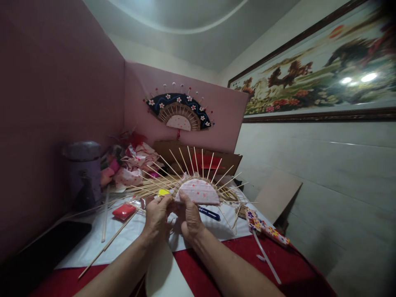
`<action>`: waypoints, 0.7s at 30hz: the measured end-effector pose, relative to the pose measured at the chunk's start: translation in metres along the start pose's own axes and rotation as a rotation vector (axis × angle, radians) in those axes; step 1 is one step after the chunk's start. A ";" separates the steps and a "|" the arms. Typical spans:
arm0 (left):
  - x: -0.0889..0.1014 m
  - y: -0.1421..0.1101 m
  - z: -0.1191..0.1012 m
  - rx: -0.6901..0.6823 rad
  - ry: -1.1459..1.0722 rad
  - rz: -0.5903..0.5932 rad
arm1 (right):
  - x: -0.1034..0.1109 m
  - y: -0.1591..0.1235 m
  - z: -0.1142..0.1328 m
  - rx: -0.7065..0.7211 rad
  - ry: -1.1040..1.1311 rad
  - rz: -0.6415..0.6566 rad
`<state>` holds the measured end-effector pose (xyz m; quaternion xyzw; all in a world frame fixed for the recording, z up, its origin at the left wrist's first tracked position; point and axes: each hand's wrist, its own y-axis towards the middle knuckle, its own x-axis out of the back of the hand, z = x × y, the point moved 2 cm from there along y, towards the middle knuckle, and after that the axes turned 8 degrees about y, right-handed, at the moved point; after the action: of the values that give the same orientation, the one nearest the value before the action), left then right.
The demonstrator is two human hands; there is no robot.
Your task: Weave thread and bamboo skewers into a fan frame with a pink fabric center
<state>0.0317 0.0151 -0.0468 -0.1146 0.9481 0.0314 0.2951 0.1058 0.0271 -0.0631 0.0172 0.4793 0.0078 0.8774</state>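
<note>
A half-round fan base (199, 192), covered in pale pink dotted cloth, is held up in front of me. Thin wooden sticks (202, 161) spread out from its curved edge, and a woven strand runs along that edge. My right hand (190, 214) grips the base's lower left part, thumb on the cloth face and fingers behind it. At the base's left end, my left hand (158, 212) is closed in a pinch at the woven edge; a thin strand (105, 203) seems to trail leftward from there. What lies between its fingertips is too small to make out.
Behind stands a pink board with a finished dark fan (179, 109). A lidded container (82, 175) and heaped cloth (139, 163) are at left. A red packet (123, 211), blue cutter (209, 213), dark phone-like slab (58, 247) and flowered cloth piece (266, 227) lie on the table.
</note>
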 end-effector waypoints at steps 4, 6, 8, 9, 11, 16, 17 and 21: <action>0.002 0.004 0.003 -0.002 0.011 -0.007 | 0.002 0.001 -0.002 0.007 -0.005 -0.010; 0.002 0.005 0.003 -0.008 0.008 -0.001 | 0.002 0.002 -0.002 0.000 0.002 -0.013; 0.002 0.004 0.003 -0.011 -0.004 0.009 | 0.002 0.002 -0.002 -0.007 0.004 -0.013; 0.002 0.004 0.003 -0.011 -0.011 0.012 | 0.002 0.003 -0.002 -0.010 0.004 -0.013; 0.001 0.003 0.002 -0.011 -0.023 0.011 | 0.002 0.003 -0.002 -0.016 -0.003 -0.016; 0.001 0.001 0.002 -0.015 -0.035 0.026 | 0.001 0.002 -0.001 -0.003 0.013 -0.018; 0.001 0.001 0.002 -0.014 -0.039 0.035 | 0.001 0.002 -0.001 -0.003 0.020 -0.014; 0.000 0.000 0.001 -0.012 -0.048 0.061 | 0.000 0.002 0.000 -0.005 0.032 0.007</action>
<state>0.0323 0.0157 -0.0476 -0.0865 0.9436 0.0490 0.3157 0.1056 0.0287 -0.0630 0.0167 0.4932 0.0125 0.8697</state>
